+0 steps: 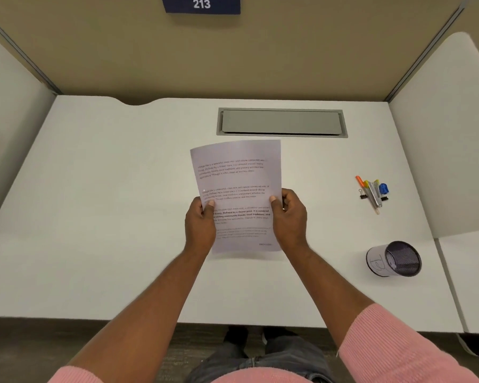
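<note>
The left hand grips the sheet at its left edge, thumb on the printed face and fingers curled behind. The sheet is held in the air on the near side of the hatch, just left of the hatch's middle, and is turned slightly counter-clockwise. The right hand pinches the right edge at about the same height, thumb on top and fingers tucked under. To the right of the hatch and nearer the person, the pens lie in a small heap with some clips on the desk; nearer the person again, well right of the hatch, the cup lies on its side.

The step looks like steadying the page to read it or square it up. To do that well, both grips should stay light and level, so the paper neither creases at the thumbs nor droops at its free top. Both hands hold low on the page, so the top half is unsupported; a slight inward bow between the hands would stiffen it. If the page is to go down, it is best lowered flat on the near side of the hatch, bottom edge first; it should go well left of the pens so it does not land on them.
</note>
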`<state>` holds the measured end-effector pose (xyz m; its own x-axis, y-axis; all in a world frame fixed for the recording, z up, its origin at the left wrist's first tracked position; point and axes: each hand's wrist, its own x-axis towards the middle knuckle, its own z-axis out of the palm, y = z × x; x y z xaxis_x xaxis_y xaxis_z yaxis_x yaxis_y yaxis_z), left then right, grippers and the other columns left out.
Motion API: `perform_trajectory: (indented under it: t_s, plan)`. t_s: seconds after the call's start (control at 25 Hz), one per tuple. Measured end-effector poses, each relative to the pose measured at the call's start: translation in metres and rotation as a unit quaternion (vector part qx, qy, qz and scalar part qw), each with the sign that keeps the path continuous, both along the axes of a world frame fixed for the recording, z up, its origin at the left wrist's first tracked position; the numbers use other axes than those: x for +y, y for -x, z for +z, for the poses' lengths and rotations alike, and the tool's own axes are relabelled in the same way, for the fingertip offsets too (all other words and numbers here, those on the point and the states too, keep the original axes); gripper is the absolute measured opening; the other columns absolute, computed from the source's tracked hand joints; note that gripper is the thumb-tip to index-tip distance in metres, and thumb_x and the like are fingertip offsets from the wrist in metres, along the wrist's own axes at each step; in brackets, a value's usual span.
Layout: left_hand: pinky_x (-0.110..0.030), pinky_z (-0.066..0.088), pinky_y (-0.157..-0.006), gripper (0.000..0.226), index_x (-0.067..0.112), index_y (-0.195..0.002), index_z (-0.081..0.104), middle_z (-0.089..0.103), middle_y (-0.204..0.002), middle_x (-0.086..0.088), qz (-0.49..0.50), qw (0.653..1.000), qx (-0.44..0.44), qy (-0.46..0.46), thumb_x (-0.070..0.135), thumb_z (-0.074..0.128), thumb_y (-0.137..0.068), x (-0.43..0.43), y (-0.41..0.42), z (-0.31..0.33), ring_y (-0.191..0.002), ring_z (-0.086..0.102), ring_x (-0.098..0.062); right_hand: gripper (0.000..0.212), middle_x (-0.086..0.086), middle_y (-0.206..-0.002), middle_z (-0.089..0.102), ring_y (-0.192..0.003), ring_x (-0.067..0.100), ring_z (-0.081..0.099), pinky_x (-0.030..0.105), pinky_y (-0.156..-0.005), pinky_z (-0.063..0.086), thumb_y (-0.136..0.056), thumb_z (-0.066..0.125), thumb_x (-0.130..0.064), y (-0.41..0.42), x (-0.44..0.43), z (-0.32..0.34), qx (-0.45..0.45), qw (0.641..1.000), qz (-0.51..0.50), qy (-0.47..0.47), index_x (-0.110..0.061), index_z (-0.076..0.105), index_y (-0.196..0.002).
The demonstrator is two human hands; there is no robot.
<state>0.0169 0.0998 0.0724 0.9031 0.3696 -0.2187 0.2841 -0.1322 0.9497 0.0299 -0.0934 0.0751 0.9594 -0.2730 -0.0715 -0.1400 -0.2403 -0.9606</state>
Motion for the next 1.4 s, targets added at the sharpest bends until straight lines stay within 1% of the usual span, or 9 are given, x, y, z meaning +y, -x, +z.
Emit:
perform_trajectory:
  t_s: [0.24,0.32,0.48,0.68,0.84,0.96,1.08,1.2,1.4]
  plan:
    - [-0.029,0.045,-0.069,0.016,0.011,-0.092,0.058,0.062,-0.080,0.002,0.027,0.998,0.045,-0.035,0.021,0.053,-0.102,0.034,0.000,-0.029,-0.073,0.054,-0.014,0.006,-0.011,-0.092,0.072,-0.081,0.011,0.068,0.031,-0.074,0.056,-0.095,0.062,-0.022,-0.004,0.030,-0.032,0.070,0.998,0.009,0.003,-0.020,0.066,-0.100]
    - [-0.032,0.049,-0.078,0.012,0.016,-0.100,0.060,0.067,-0.090,0.003,0.028,0.997,0.065,-0.034,0.020,0.050,-0.104,0.047,0.000,-0.039,-0.083,0.061,-0.015,0.007,-0.012,-0.092,0.072,-0.080,0.010,0.068,0.029,-0.073,0.055,-0.094,0.064,-0.021,-0.006,0.042,-0.042,0.104,0.995,0.013,0.001,-0.019,0.066,-0.101]
    - [-0.033,0.048,-0.097,0.031,0.014,-0.127,0.062,0.069,-0.120,-0.001,0.018,0.992,0.106,-0.069,0.013,0.041,-0.104,0.074,0.002,-0.058,-0.108,0.062,-0.018,0.008,-0.017,-0.090,0.068,-0.081,0.002,0.065,0.022,-0.071,0.048,-0.094,0.064,-0.018,-0.007,0.067,-0.061,0.153,0.988,0.036,0.012,-0.022,0.064,-0.101]
    - [-0.029,0.044,-0.104,0.039,0.015,-0.138,0.058,0.065,-0.133,-0.001,0.019,0.986,0.132,-0.104,0.009,0.041,-0.103,0.114,-0.002,-0.079,-0.119,0.059,-0.017,0.017,-0.009,-0.095,0.069,-0.087,0.014,0.065,0.020,-0.070,0.045,-0.094,0.064,-0.020,-0.013,0.105,-0.081,0.207,0.975,0.072,0.031,-0.018,0.065,-0.112]
    - [-0.035,0.038,-0.115,0.042,0.012,-0.144,0.052,0.058,-0.143,-0.007,0.031,0.977,0.172,-0.125,0.010,0.044,-0.104,0.143,-0.012,-0.095,-0.133,0.053,-0.023,0.024,-0.017,-0.089,0.061,-0.079,-0.002,0.058,0.002,-0.062,0.035,-0.096,0.060,-0.015,-0.023,0.129,-0.090,0.222,0.964,0.123,0.079,-0.019,0.063,-0.119]
    - [-0.034,0.035,-0.116,0.043,0.011,-0.146,0.049,0.055,-0.145,-0.011,0.029,0.969,0.191,-0.152,0.011,0.045,-0.104,0.160,-0.018,-0.101,-0.136,0.050,-0.026,0.027,-0.018,-0.085,0.058,-0.080,0.006,0.058,0.013,-0.068,0.039,-0.095,0.060,-0.012,-0.030,0.142,-0.093,0.216,0.958,0.156,0.102,-0.020,0.065,-0.119]
    - [-0.036,0.036,-0.114,0.043,0.009,-0.146,0.048,0.055,-0.144,-0.015,0.027,0.961,0.204,-0.184,0.012,0.047,-0.103,0.171,-0.022,-0.105,-0.134,0.050,-0.029,0.015,-0.006,-0.082,0.059,-0.077,0.013,0.055,0.018,-0.064,0.037,-0.094,0.058,-0.011,-0.034,0.150,-0.096,0.212,0.948,0.188,0.142,-0.019,0.066,-0.104]
    - [-0.039,0.037,-0.113,0.043,0.006,-0.145,0.048,0.054,-0.141,-0.018,0.035,0.953,0.219,-0.208,0.011,0.048,-0.102,0.177,-0.025,-0.106,-0.133,0.050,-0.032,0.013,0.005,-0.091,0.053,-0.074,0.013,0.051,0.022,-0.064,0.034,-0.094,0.055,-0.010,-0.034,0.154,-0.099,0.215,0.929,0.226,0.198,-0.019,0.049,-0.086]
    - [-0.044,0.040,-0.106,0.044,0.001,-0.143,0.049,0.051,-0.132,-0.023,-0.011,0.925,0.218,-0.311,0.006,0.047,-0.099,0.174,-0.023,-0.106,-0.127,0.048,-0.038,0.012,0.005,-0.096,0.048,-0.079,0.020,0.051,0.027,-0.072,0.039,-0.092,0.046,-0.004,-0.032,0.156,-0.101,0.216,0.919,0.245,0.219,-0.016,0.048,-0.092]
